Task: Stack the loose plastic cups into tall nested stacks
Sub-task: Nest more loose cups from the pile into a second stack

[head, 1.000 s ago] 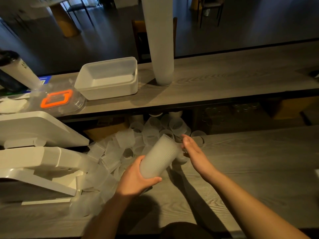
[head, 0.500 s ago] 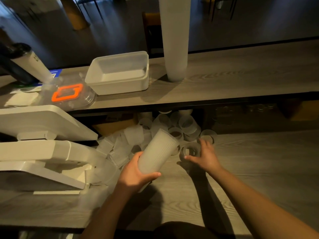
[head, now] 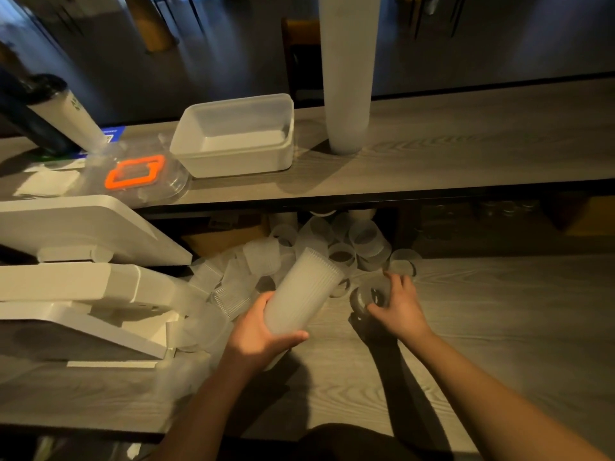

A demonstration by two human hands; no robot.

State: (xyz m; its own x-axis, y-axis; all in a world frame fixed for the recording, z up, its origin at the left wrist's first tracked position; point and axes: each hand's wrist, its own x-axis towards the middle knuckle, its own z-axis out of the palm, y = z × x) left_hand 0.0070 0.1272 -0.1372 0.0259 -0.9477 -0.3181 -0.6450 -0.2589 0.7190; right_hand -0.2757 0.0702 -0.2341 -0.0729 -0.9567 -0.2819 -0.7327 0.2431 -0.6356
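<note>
At the far left a white machine [head: 83, 261] is sitting on the lower counter [head: 499, 327], with an orange-rimmed lid [head: 134, 173] lying on the upper shelf [head: 466, 154] behind it. Next along that shelf a white tub [head: 233, 138] is standing, and just right of it a tall finished stack [head: 347, 74] is rising out of view.

Below, a heap of loose cups [head: 299, 247] is spilling from under the shelf onto the counter, some on their sides, some upright.

The left hand [head: 256, 331] is wrapping around the lower end of a short nested stack [head: 301, 294], holding it tilted, its rimmed end pointing up toward the heap.

The right hand [head: 399, 301] is curling its fingers over a single cup [head: 369, 294] that is lying at the heap's near edge; the grip appears to be closing, though whether the cup is off the counter cannot be told.

Judgement: the step in hand is gathering one more cup for the held stack. The next move is calling for the cup to be turned to match the stack's direction, lined up with its end, and pushed on squarely. Thin walls may be buckling if squeezed hard.
</note>
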